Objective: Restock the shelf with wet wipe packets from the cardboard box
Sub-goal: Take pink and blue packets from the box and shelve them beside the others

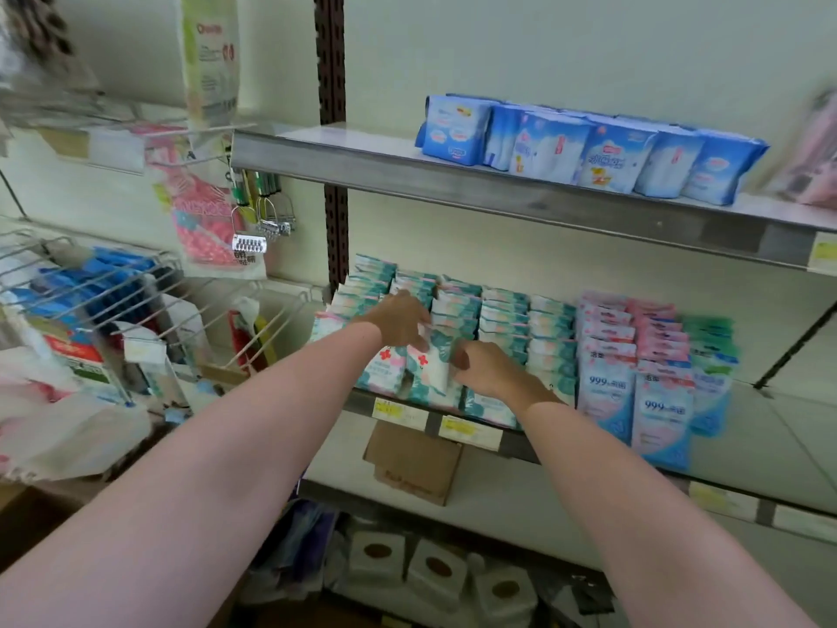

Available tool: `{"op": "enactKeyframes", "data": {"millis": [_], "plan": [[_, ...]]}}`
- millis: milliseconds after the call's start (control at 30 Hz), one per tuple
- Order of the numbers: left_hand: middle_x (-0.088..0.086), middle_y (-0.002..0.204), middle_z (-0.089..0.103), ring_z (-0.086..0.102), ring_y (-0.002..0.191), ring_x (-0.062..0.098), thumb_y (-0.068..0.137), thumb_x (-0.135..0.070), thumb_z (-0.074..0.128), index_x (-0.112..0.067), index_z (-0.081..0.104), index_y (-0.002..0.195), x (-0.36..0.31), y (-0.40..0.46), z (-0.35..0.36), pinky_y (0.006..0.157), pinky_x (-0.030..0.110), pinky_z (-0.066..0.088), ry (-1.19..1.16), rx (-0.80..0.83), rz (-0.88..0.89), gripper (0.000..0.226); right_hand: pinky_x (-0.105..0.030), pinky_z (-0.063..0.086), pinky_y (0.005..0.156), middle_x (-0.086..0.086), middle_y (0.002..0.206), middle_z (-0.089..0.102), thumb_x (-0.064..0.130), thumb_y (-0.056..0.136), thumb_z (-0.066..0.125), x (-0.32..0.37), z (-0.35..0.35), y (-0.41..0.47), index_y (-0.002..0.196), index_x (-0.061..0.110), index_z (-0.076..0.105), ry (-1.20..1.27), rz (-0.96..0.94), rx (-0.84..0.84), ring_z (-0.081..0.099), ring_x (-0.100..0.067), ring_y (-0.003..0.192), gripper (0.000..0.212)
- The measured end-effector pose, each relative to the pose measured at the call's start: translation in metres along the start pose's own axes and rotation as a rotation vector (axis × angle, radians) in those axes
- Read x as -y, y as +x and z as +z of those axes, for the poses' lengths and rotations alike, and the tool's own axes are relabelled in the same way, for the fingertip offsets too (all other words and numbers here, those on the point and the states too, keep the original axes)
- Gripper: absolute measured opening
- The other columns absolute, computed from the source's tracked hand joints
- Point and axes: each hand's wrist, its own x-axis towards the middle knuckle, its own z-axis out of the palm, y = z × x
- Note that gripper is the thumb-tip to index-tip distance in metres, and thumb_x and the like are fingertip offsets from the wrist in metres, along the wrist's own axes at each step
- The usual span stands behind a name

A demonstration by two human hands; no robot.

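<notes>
Fingers [423, 344] of the left hand [398, 321], centre of frame: curled down onto the front teal packets [385, 369], pressing or pinching their tops; the exact grip is hidden behind the hand. Right hand [489, 369], just right of it: fingers curled round the edge of a white-and-teal packet [435, 373] standing upright at the front of the row.

Shelf [516, 439], middle tier: teal packets in several rows front to back, left of centre; pink packs [607, 392] and green packs [711, 355] just beside them to the right.

Box [414, 462], cardboard: below the shelf lip, on the lower tier, near centre.

Blue packs [584, 151]: upper shelf, upper right of frame.

Handling, judged: packets light, soft, squashy, with slick film wrap; likely to slump or slide. Best held across the flat faces near the top edge and seated upright against the neighbouring packets.
</notes>
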Motion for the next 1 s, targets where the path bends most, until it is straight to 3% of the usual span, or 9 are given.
{"op": "enactKeyframes", "data": {"millis": [67, 133, 233, 367, 567, 700, 900, 1000], "plan": [[0.011, 0.151, 0.023, 0.020, 0.143, 0.039, 0.085, -0.035, 0.074, -0.024, 0.053, 0.139, 0.000, 0.004, 0.007, 0.108, 0.052, 0.038, 0.032, -0.005, -0.015, 0.059, -0.035, 0.047, 0.070, -0.007, 0.095, 0.063, 0.020, 0.092, 0.059, -0.005, -0.001, -0.002, 0.097, 0.013, 0.059, -0.013, 0.037, -0.019, 0.061, -0.027, 0.086, 0.009], [0.010, 0.152, 0.018, 0.011, 0.144, 0.041, 0.087, -0.041, 0.070, -0.026, 0.053, 0.137, -0.002, 0.007, 0.012, 0.110, 0.057, 0.033, 0.112, 0.000, 0.008, 0.055, -0.034, 0.048, 0.074, -0.005, 0.094, 0.062, 0.020, 0.092, 0.056, -0.009, -0.004, -0.004, 0.096, 0.013, 0.060, -0.013, 0.083, -0.048, 0.060, -0.024, 0.085, 0.009], [0.010, 0.148, 0.031, 0.022, 0.141, 0.038, 0.088, -0.047, 0.067, -0.020, 0.052, 0.137, -0.004, 0.011, 0.016, 0.108, 0.053, 0.035, 0.131, 0.007, 0.051, 0.059, -0.035, 0.049, 0.081, -0.006, 0.099, 0.062, 0.015, 0.092, 0.052, -0.016, -0.007, -0.004, 0.097, 0.011, 0.061, -0.044, 0.133, -0.072, 0.060, -0.026, 0.090, 0.011], [0.010, 0.149, 0.041, 0.043, 0.134, 0.029, 0.091, -0.038, 0.067, -0.010, 0.041, 0.146, -0.007, 0.014, 0.028, 0.106, 0.039, 0.041, -0.038, 0.036, 0.064, 0.067, -0.035, 0.049, 0.082, -0.005, 0.102, 0.062, 0.015, 0.091, 0.055, -0.021, -0.008, -0.004, 0.099, 0.014, 0.061, -0.060, 0.153, -0.094, 0.059, -0.025, 0.092, 0.010], [0.011, 0.150, 0.040, 0.040, 0.136, 0.029, 0.092, -0.035, 0.066, -0.009, 0.039, 0.146, -0.007, 0.019, 0.051, 0.108, 0.037, 0.036, -0.085, 0.069, 0.083, 0.066, -0.038, 0.052, 0.084, -0.006, 0.101, 0.063, 0.017, 0.092, 0.055, -0.029, -0.003, -0.006, 0.098, 0.014, 0.061, -0.050, 0.149, -0.127, 0.059, -0.026, 0.093, 0.009], [0.011, 0.136, 0.049, 0.049, 0.125, 0.032, 0.086, -0.026, 0.073, -0.016, 0.047, 0.140, -0.006, 0.022, 0.053, 0.100, 0.044, 0.045, -0.042, 0.001, 0.129, 0.060, -0.038, 0.052, 0.085, -0.004, 0.102, 0.063, 0.017, 0.091, 0.056, -0.029, -0.002, -0.005, 0.098, 0.017, 0.061, -0.057, 0.156, -0.127, 0.059, -0.025, 0.093, 0.008], [0.011, 0.136, 0.046, 0.031, 0.136, 0.035, 0.085, -0.024, 0.072, -0.018, 0.047, 0.141, -0.006, 0.024, 0.061, 0.106, 0.048, 0.038, 0.055, -0.027, 0.114, 0.061, -0.037, 0.052, 0.085, -0.003, 0.103, 0.064, 0.018, 0.092, 0.057, -0.031, -0.001, -0.005, 0.099, 0.018, 0.061, -0.061, 0.154, -0.130, 0.059, -0.023, 0.093, 0.009], [0.011, 0.130, 0.051, 0.038, 0.128, 0.032, 0.079, -0.024, 0.079, -0.014, 0.049, 0.136, -0.005, 0.023, 0.058, 0.100, 0.043, 0.043, 0.014, -0.018, 0.114, 0.065, -0.038, 0.052, 0.086, -0.003, 0.103, 0.063, 0.018, 0.092, 0.057, -0.030, -0.001, -0.005, 0.100, 0.018, 0.061, -0.065, 0.153, -0.127, 0.059, -0.023, 0.094, 0.009]]}}
